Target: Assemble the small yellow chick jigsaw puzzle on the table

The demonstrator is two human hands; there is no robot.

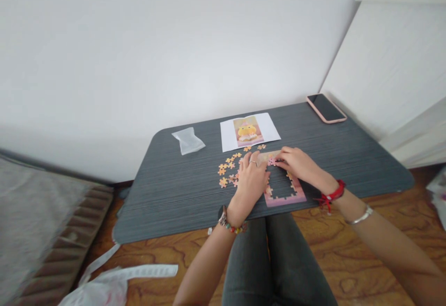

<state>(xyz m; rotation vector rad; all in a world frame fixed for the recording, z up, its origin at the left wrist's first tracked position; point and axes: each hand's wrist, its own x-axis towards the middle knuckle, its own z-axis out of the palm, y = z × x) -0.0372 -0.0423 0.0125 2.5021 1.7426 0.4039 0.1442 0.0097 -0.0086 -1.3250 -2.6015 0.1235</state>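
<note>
A jigsaw puzzle border point(286, 200) in pink and beige lies near the table's front edge, its middle showing bare table. My left hand point(251, 176) rests over the border's left side, fingers stretched and apart, covering part of it. At the top inner edge, my right hand point(299, 164) pinches at a pink puzzle piece point(272, 161); the fingertips partly hide the contact. Loose orange and pink pieces point(223, 169) are scattered left of my left hand. Two more pieces point(261, 147) lie just below the reference picture point(248, 131), a yellow figure printed on white paper.
A clear plastic bag point(188, 140) lies at the back left of the dark table point(167, 189). The pink-cased phone point(326, 108) is at the back right, near the white wall. On the floor at left sits a white plastic bag point(104, 289).
</note>
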